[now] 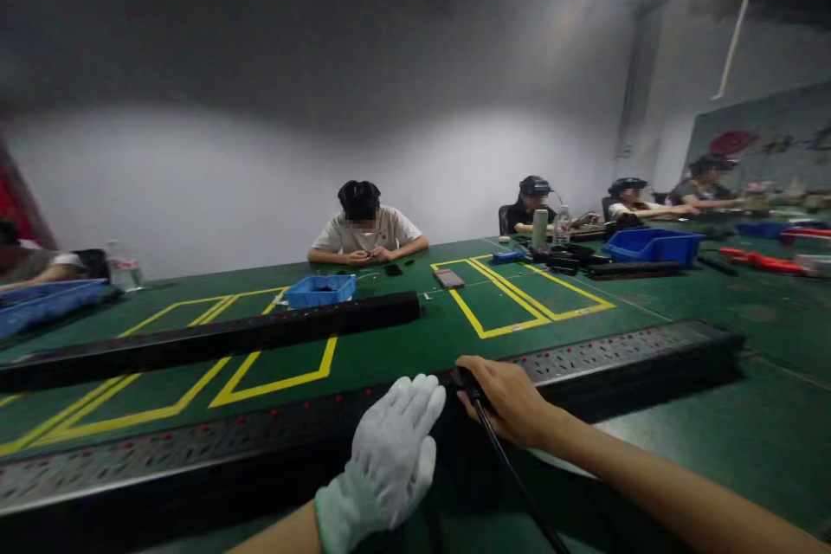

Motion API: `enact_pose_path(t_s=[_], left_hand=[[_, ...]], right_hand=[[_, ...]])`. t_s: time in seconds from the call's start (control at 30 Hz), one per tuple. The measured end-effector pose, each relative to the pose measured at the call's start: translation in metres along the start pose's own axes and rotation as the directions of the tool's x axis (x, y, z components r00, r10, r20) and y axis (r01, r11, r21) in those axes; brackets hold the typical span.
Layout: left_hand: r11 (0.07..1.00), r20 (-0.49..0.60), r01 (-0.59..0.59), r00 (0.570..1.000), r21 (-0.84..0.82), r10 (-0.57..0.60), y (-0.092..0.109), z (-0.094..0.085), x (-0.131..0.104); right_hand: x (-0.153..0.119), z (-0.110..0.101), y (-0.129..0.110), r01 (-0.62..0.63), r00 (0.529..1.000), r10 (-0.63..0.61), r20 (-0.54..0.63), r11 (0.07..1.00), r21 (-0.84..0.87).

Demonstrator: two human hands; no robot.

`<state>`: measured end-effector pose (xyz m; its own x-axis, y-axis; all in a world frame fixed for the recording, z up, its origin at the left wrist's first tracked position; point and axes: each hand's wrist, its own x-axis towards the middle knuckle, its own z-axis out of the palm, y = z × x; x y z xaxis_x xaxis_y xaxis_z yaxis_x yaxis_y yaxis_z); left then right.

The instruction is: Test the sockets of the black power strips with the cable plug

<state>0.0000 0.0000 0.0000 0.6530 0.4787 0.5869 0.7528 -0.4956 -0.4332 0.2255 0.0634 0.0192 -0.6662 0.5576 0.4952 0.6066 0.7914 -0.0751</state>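
Observation:
A long black power strip (214, 440), its metal top lined with socket slots and small red parts, runs across the table in front of me. My left hand (388, 454), in a white knitted glove, lies on the strip with its fingers stretched out. To its right, my bare right hand (510, 402) is closed around a black plug (465, 381) at the strip's top. From the plug a black cable (510, 472) hangs toward me. My fingers hide the plug's front, so whether it sits in a socket is unclear.
Beyond lies a second black strip (260, 331) beside a blue bin (320, 290). Yellow tape marks the green table (389, 346). A phone-like slab (447, 278) and a larger blue bin (653, 246) lie farther right. A person (363, 234) sits opposite; others sit along the table.

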Motion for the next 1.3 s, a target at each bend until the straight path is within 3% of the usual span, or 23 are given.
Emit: enact_pose_path(t_s=[0.4, 0.77, 1.3], left_hand=[[0.999, -0.042, -0.020, 0.999, -0.040, 0.018, -0.0015, -0.0038, 0.0003], [0.999, -0.061, -0.016, 0.998, -0.051, 0.013, -0.0013, -0.0031, 0.0015], [0.999, -0.029, -0.009, 1.000, -0.040, 0.008, -0.0016, 0.0028, -0.0020]], right_hand=[[0.0004, -0.0054, -0.0041, 0.009, 0.999, -0.009, -0.051, 1.000, 0.003], [0.0008, -0.0054, -0.0030, -0.007, 1.000, 0.007, 0.016, 1.000, -0.023], [0.0009, -0.0059, -0.0028, -0.006, 1.000, 0.006, 0.020, 0.999, -0.031]])
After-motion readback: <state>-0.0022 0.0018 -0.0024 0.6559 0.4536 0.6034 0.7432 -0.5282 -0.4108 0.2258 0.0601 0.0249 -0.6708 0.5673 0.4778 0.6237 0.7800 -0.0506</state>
